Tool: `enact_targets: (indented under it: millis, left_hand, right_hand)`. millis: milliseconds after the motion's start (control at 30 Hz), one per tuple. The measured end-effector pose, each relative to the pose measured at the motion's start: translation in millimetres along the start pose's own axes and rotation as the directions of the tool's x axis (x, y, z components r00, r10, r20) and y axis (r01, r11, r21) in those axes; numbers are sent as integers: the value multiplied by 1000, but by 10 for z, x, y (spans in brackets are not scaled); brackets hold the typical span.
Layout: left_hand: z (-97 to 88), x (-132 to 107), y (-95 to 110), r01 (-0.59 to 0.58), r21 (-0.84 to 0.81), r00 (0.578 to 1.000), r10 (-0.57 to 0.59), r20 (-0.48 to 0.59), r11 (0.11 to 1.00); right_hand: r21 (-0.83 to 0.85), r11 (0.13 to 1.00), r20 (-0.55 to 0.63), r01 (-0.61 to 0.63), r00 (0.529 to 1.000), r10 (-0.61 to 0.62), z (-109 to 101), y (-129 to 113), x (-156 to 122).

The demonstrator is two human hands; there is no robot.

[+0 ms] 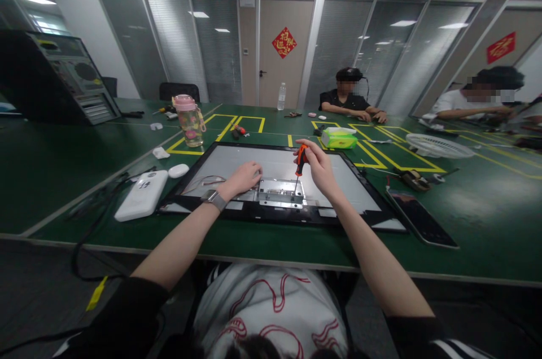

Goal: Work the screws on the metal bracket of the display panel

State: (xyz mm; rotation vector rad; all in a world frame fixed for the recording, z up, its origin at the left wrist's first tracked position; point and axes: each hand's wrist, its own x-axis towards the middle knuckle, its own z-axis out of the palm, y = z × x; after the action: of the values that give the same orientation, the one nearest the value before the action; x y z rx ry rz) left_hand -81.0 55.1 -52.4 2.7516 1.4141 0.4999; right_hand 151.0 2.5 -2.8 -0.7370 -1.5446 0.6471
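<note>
Here, the green table (51, 178) carries the display panel (347, 184) lying flat, back side up, squarely before the body, probably so both arms reach it evenly. I see a metal plate (282, 192) near the panel's lower edge. The left hand (243, 177) rests palm-down at the plate's left edge, grasping nothing, apparently to steady the panel. The right hand (320, 170) is closed round the screwdriver (301, 159), held upright, tip on the plate.

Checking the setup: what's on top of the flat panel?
A metal bracket with the screwdriver tip on it, thin wires beside it. The left hand rests there, hiding what's beneath.
</note>
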Motion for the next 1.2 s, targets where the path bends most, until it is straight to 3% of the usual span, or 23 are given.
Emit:
enact_targets:
  millis: [167, 333, 600, 833, 1200]
  left_hand:
    - [3, 2, 11, -18, 19, 1000, 18, 5, 1000]
    - [17, 1, 0, -35, 39, 999, 35, 7, 999]
    - [60, 24, -38, -41, 43, 999, 41, 0, 998]
    - [33, 5, -16, -29, 35, 1000, 28, 9, 999]
    - [-6, 4, 45, -20, 78, 1000, 19, 23, 997]
  right_hand:
    - [37, 999, 9, -20, 1000, 20, -5, -9, 2]
    - [133, 989, 99, -58, 994, 45, -29, -44, 9]
    - [172, 985, -3, -27, 1000, 28, -20, -25, 15]
    - [266, 954, 85, -139, 989, 120, -4, -74, -5]
    - [292, 940, 78, -175, 984, 159, 1, -96, -1]
